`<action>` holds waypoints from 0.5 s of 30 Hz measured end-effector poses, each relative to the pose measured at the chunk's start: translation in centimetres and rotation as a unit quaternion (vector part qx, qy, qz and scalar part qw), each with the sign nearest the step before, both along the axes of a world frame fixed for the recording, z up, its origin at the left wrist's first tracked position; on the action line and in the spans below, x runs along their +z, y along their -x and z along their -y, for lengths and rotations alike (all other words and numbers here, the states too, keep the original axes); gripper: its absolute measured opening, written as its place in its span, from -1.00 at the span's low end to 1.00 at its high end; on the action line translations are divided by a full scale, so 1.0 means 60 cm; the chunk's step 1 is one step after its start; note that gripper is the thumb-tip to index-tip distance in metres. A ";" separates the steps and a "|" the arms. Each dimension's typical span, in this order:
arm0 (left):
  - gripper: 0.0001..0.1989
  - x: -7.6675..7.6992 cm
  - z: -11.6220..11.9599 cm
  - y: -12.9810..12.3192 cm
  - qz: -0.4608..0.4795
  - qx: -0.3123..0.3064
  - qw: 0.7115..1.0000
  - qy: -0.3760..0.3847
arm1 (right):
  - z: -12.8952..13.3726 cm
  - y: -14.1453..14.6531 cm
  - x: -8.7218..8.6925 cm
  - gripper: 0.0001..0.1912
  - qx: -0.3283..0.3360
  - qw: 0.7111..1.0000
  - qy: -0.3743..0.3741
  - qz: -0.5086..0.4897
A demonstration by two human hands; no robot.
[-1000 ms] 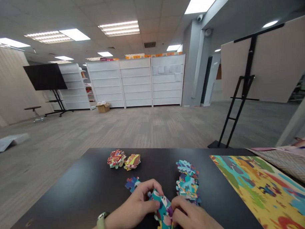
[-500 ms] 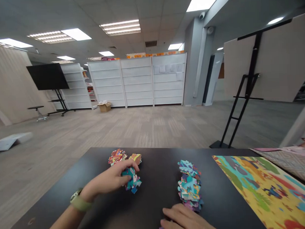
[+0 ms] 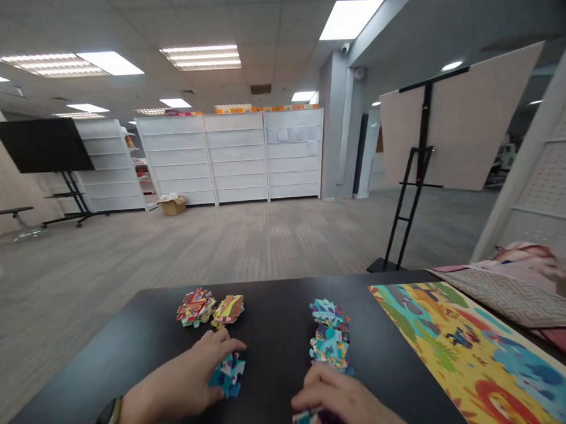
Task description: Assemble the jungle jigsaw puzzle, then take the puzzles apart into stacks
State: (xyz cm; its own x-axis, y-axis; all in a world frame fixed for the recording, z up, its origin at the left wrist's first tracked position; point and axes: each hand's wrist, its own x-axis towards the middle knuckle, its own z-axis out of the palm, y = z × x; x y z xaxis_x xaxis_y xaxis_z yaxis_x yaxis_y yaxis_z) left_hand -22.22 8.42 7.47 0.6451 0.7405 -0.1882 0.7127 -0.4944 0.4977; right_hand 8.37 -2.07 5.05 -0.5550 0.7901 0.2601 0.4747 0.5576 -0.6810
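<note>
My left hand is curled around a small heap of blue and teal jigsaw puzzle pieces, thumb on the near side and fingers over the top. At the bottom edge, the bent fingers of my right hand close on dark purple and teal puzzle pieces, partly hidden by the hand. Just beyond it lies a row of overlapping blue and turquoise puzzle pieces, its near end covered by my fingers. Past my left hand sit a red-orange pile of pieces and a yellow-orange pile.
The black table carries a colourful animal picture sheet at right, with a patterned cloth bag behind it. Beyond the table stand a board on a black stand, white shelves, a cardboard box and a screen.
My left hand has drawn the blue heap towards me, away from the red and yellow piles. My right hand has shifted slightly forward over the row's near end. The camera view has turned right.
</note>
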 end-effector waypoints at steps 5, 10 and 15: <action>-0.49 0.020 0.014 -0.020 0.050 -0.055 0.997 0.037 | -0.034 -0.048 0.026 -0.72 -0.226 0.969 -0.061 -0.075; -0.54 0.025 0.028 -0.105 0.241 -0.093 0.959 0.114 | -0.046 -0.064 0.019 -0.64 -0.258 0.957 -0.118 0.053; -0.69 0.007 0.035 -0.236 0.342 -0.116 0.932 0.006 | -0.053 -0.079 0.007 -0.68 -0.281 0.949 -0.127 0.065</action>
